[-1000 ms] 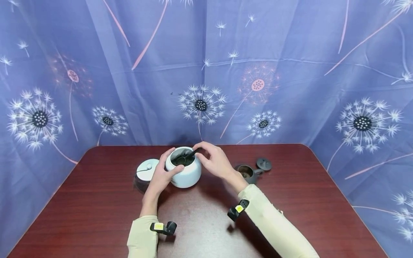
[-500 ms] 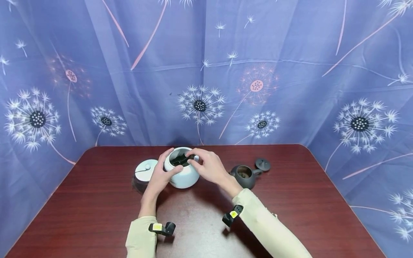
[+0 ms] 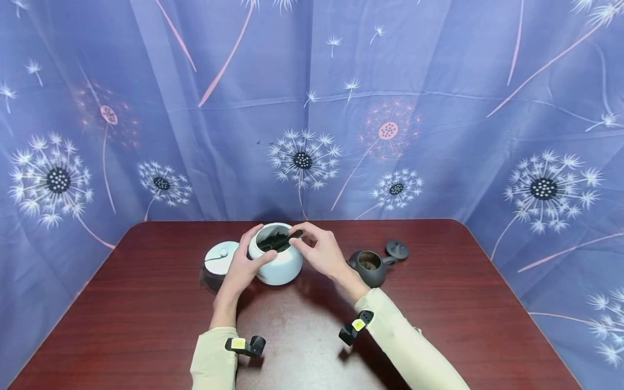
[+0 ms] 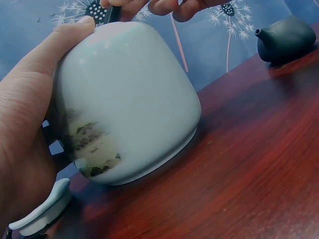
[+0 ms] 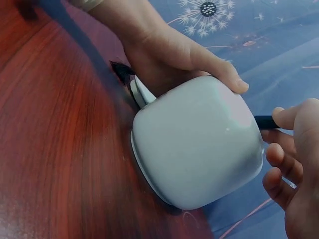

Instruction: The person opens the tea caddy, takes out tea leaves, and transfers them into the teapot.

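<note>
A rounded white jar [image 3: 279, 272] stands on the table with dark tea leaves [image 3: 269, 240] inside. My left hand [image 3: 245, 264] grips its left side, thumb at the near rim and fingers round the far side. A landscape print [image 4: 94, 144] shows low on the jar in the left wrist view. With thumb and fingertips, my right hand [image 3: 320, 252] pinches the handle of a slim black scoop [image 3: 295, 234] at the right of the jar's mouth. The scoop slants down into the opening, and the wrist views hide its lower end behind the jar wall.
Left of the jar lies a white knobbed lid [image 3: 220, 258] with a dark cord. A dark teapot [image 3: 372, 277], uncovered, stands to the right, its small lid [image 3: 397, 249] just behind it. A blue dandelion curtain [image 3: 312, 108] hangs beyond the table's far edge.
My right hand dipped leftward into the jar's mouth with the scoop, then drew back up and right a little. The left hand keeps its grip on the jar.
</note>
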`<state>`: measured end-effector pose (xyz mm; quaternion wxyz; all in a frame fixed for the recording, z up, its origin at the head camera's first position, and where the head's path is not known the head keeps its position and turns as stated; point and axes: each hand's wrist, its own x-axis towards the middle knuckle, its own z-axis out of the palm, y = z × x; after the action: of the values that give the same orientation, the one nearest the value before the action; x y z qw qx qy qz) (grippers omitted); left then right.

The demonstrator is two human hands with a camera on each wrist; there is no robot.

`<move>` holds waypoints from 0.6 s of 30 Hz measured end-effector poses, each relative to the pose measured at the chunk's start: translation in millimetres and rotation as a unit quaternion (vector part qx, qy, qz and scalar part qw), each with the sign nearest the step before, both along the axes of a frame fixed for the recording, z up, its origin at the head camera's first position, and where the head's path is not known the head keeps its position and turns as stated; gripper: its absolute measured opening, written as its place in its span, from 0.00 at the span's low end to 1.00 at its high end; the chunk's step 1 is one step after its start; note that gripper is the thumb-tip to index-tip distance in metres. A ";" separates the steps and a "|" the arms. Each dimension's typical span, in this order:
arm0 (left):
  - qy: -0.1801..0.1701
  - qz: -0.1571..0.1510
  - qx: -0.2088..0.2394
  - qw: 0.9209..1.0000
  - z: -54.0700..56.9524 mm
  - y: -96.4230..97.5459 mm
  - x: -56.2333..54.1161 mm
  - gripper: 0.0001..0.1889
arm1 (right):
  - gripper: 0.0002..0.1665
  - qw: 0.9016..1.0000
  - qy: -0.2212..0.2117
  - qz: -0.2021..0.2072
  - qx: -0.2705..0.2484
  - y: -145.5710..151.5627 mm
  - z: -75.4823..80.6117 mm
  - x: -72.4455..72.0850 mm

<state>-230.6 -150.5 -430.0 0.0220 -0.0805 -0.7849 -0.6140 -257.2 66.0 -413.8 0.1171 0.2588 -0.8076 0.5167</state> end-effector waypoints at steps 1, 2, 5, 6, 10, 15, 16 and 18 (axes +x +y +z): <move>0.003 0.000 0.000 1.000 -0.2 0.5 -0.2 0.42 | 0.09 1.000 -0.007 -0.001 -0.008 0.6 -0.4 -0.1; 0.004 0.000 -0.001 1.000 0.0 1.2 -0.1 0.42 | 0.09 1.000 -0.013 -0.003 -0.014 1.1 -0.9 -0.3; 0.005 0.001 -0.003 1.000 0.0 1.4 0.2 0.41 | 0.10 0.999 -0.023 -0.006 -0.025 1.6 -1.6 -1.2; 0.004 0.002 -0.003 1.000 -0.1 1.2 0.1 0.41 | 0.10 0.999 -0.027 -0.006 -0.028 1.9 -1.8 -1.3; 0.002 0.003 -0.002 1.000 -7.5 -0.3 -4.7 0.42 | 0.12 0.997 -0.059 -0.007 -0.054 3.3 -3.7 -2.0; 0.008 0.007 0.009 1.000 -27.4 -4.3 -18.1 0.42 | 0.13 0.991 -0.091 -0.003 -0.099 6.8 -4.1 -3.2; 0.010 0.009 0.010 1.000 -28.8 -4.6 -18.8 0.42 | 0.13 0.990 -0.092 -0.002 -0.104 7.5 -4.0 -3.7; 0.017 0.011 0.009 1.000 -30.6 -5.2 -20.1 0.41 | 0.14 0.989 -0.094 -0.002 -0.113 8.9 -3.6 -4.8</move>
<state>-250.7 -155.6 -460.6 0.0428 -0.0815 -0.7798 -0.6192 -262.0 74.9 -417.4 0.0701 0.1928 -0.7520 0.6265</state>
